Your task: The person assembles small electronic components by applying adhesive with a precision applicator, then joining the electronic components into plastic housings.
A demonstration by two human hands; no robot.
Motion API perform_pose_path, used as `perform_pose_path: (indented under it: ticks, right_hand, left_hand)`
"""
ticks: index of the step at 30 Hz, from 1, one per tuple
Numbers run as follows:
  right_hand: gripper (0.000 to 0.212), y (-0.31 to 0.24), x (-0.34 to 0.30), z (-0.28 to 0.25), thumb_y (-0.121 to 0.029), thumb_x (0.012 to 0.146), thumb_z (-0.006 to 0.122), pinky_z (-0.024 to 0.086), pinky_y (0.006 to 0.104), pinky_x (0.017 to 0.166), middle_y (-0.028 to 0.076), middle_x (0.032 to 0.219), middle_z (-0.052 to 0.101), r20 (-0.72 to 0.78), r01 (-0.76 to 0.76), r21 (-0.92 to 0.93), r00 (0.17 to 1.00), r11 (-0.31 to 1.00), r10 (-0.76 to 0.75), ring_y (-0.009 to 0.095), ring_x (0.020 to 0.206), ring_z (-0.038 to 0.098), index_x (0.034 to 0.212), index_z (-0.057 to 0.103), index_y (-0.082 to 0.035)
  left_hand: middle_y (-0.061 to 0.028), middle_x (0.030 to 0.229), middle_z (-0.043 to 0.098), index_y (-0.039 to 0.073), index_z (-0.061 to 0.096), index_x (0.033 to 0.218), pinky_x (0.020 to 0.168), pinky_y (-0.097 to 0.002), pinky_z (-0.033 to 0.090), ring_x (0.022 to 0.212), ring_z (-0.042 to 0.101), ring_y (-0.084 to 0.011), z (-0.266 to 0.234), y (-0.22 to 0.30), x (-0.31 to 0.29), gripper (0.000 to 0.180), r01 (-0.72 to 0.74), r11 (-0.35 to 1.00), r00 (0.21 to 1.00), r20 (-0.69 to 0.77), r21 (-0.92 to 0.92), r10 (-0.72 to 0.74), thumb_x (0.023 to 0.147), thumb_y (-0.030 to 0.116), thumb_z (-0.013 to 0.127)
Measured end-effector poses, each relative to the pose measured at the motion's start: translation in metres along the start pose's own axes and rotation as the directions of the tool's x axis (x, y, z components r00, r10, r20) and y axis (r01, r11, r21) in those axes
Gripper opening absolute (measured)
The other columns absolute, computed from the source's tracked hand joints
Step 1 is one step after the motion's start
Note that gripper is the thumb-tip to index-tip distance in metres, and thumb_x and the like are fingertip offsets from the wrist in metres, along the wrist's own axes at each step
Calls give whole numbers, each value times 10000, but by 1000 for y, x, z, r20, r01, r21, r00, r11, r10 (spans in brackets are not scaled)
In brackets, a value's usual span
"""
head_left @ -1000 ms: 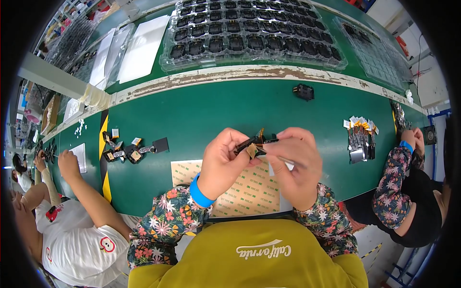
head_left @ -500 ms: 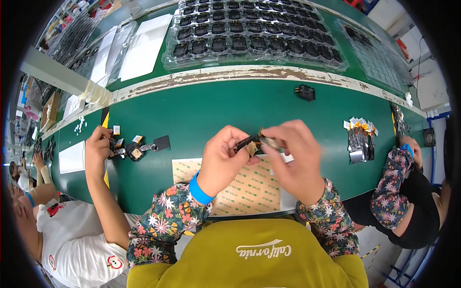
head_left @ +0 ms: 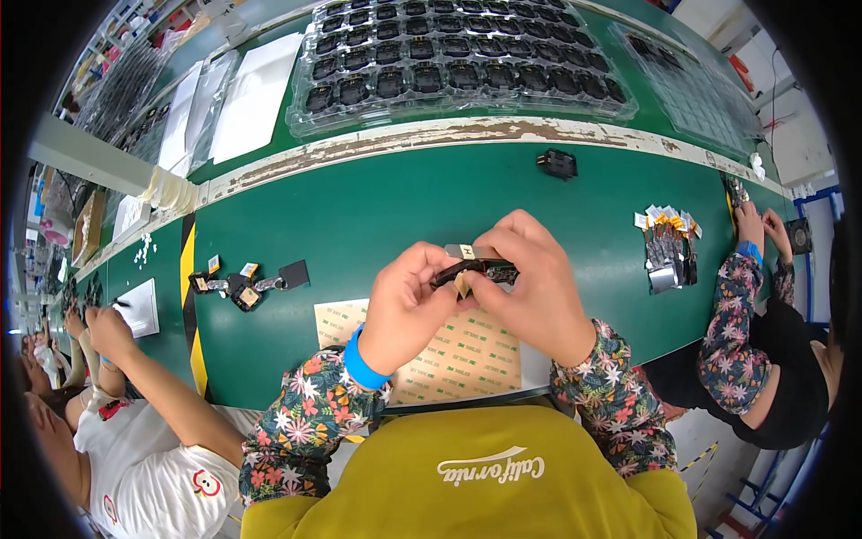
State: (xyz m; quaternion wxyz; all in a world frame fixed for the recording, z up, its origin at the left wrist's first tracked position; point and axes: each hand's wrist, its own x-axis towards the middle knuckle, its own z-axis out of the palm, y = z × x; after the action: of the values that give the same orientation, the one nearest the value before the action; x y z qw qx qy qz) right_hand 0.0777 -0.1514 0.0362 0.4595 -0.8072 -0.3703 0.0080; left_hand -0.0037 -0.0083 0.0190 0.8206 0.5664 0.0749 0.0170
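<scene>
Above the bench, both of my hands are closed on a small black plastic housing [head_left: 494, 268] with thin parts attached. My left hand [head_left: 406, 305] grips its left end between thumb and fingers. From the other end, my right hand [head_left: 537, 292] pinches it, thumb in front and fingers behind. A tan tab [head_left: 462, 286] hangs at the front between the thumbs, and a small grey-and-cream flat piece [head_left: 462, 252] sticks up at the back. Fingers hide much of the housing. Below my hands lies a tan adhesive backing sheet [head_left: 471, 355].
Another black housing [head_left: 558, 163] lies toward the back. Wired assemblies lie left [head_left: 244, 289], and a bundle with white-and-yellow tabs [head_left: 669, 247] lies right. Beyond the worn ledge [head_left: 431, 135] stands a clear tray [head_left: 377, 112] of black housings. Co-workers' hands are at both sides.
My right hand has come in from a blurred motion and now pinches the housing; the flat piece stands up behind it. The left co-worker's hand has left the assemblies, holding something small and black.
</scene>
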Motion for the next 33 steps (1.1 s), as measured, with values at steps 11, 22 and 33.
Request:
perform_pose_path:
  ticks: [11,22,33]
  right_hand:
    - [207,-2,-3,13,-73,628,661,429,382,599,96,782,497,-49,-4,-54,999,999,1,280,728,523,802,553,-44]
    - [195,-13,-6,4,-56,716,677,345,240,514,40,780,475,-167,43,121,986,992,-22,129,604,414,878,569,-45]
    - [118,7,-21,18,-117,758,652,437,345,533,72,706,522,244,130,-97,964,987,-103,249,621,552,825,568,-67]
  left_hand:
    - [-109,944,608,-22,489,1022,637,-230,506,777,593,-111,-9,-7,1,201,4,996,1000,-20,89,-2,839,-103,481]
    - [-80,998,614,-20,567,1051,734,-220,489,853,590,-109,-37,21,5,232,-138,931,981,-84,337,176,825,-65,545]
    - [-89,898,616,-19,566,970,721,-247,485,796,613,-144,-123,33,-82,191,86,532,843,-346,843,412,787,-71,555]
